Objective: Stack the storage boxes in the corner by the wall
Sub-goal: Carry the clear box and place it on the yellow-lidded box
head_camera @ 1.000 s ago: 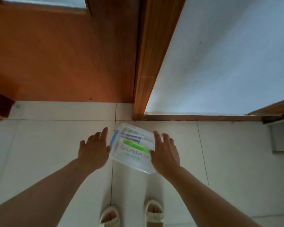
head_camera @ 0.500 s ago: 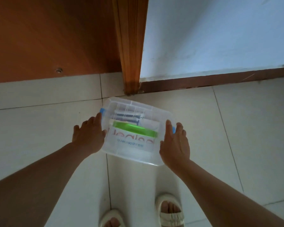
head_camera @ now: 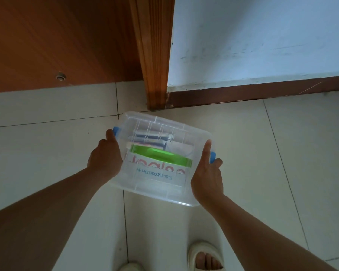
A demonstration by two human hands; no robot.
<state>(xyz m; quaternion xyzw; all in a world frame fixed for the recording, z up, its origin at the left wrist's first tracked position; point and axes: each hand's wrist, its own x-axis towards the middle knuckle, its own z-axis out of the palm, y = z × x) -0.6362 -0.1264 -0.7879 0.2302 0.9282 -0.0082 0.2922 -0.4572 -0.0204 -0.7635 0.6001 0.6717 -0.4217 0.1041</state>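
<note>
A clear plastic storage box [head_camera: 160,184] with a lid and blue side latches is held above the tiled floor, in front of the door frame's foot. Inside it I see a green-topped packet and other small packs. My left hand [head_camera: 106,155] grips its left side by the blue latch. My right hand [head_camera: 206,174] grips the right side, thumb on the lid, fingers around the other blue latch. No other box is in view.
A wooden door frame post [head_camera: 155,55] meets the white wall [head_camera: 262,36] with a brown skirting board [head_camera: 252,93]. An orange-brown door [head_camera: 57,40] is at the left. My sandalled feet [head_camera: 204,257] stand on pale floor tiles.
Both hands have closed on the box's sides. The box now looks nearer to the camera and the view has moved closer to the wall.
</note>
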